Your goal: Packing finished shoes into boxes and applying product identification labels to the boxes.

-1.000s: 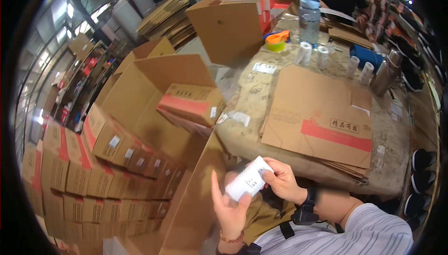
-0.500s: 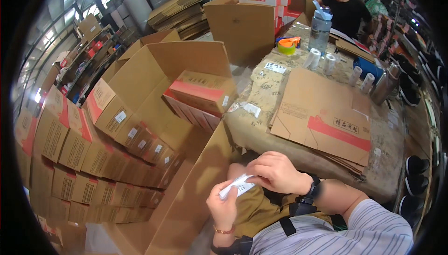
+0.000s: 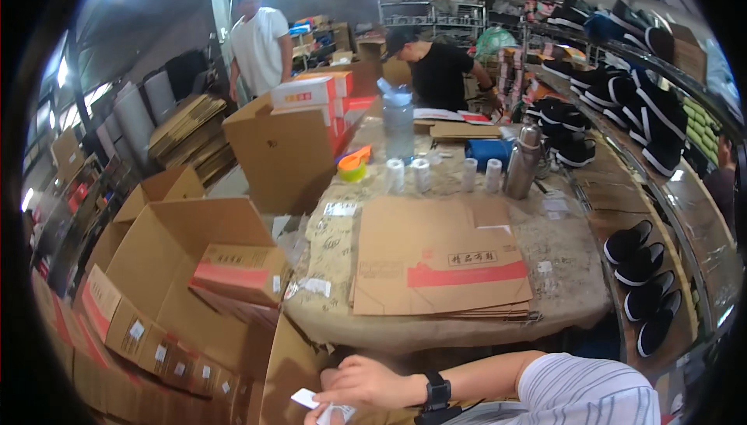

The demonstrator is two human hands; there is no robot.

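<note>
At the lower edge, my right hand has its fingers curled, with the fingertips pinching a small white paper label. Only a little of my left hand shows below it, its thumb and fingers closed on the same white papers. Printing on them is too small to tell. Beside my hands stands a large open carton, and inside it lies a brown shoe box with a red band. Ahead of me a stack of flattened brown box blanks rests on the paper-covered table.
On the table stand a blue water bottle, a steel flask, white label rolls and tape. Black shoes line the right-hand racks. One person stands behind; another works at the table's far end.
My view has swung up and to the right, so my hands sit lower in it. Both hands still hold the white paper, and one label's end now sticks out leftward.
</note>
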